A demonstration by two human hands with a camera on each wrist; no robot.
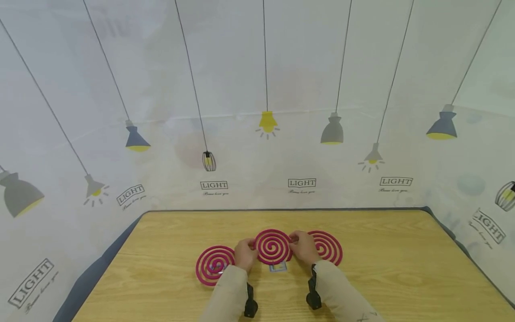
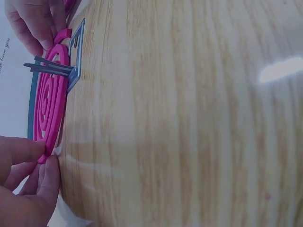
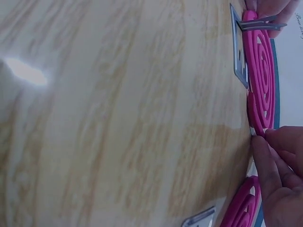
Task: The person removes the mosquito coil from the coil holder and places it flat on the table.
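A magenta mosquito coil [image 1: 272, 247] is held between both hands near the middle of the table, tilted up rather than flat. My left hand [image 1: 245, 255] pinches its left edge between thumb and fingers. At its right edge, my right hand [image 1: 304, 248] pinches the rim the same way. A thin metal coil stand [image 2: 72, 84] lies at the coil's near side, its raised prongs [image 2: 52, 67] crossing the coil's face in the left wrist view; whether they touch it I cannot tell.
A second coil [image 1: 198, 268] is at the left, partly behind the left sleeve [image 1: 227, 293]. A third coil [image 1: 340, 252] lies beside the right hand, with another metal stand [image 3: 202, 218] near it. The wooden table [image 1: 153, 268] meets a lamp-printed backdrop [image 1: 249, 197] behind.
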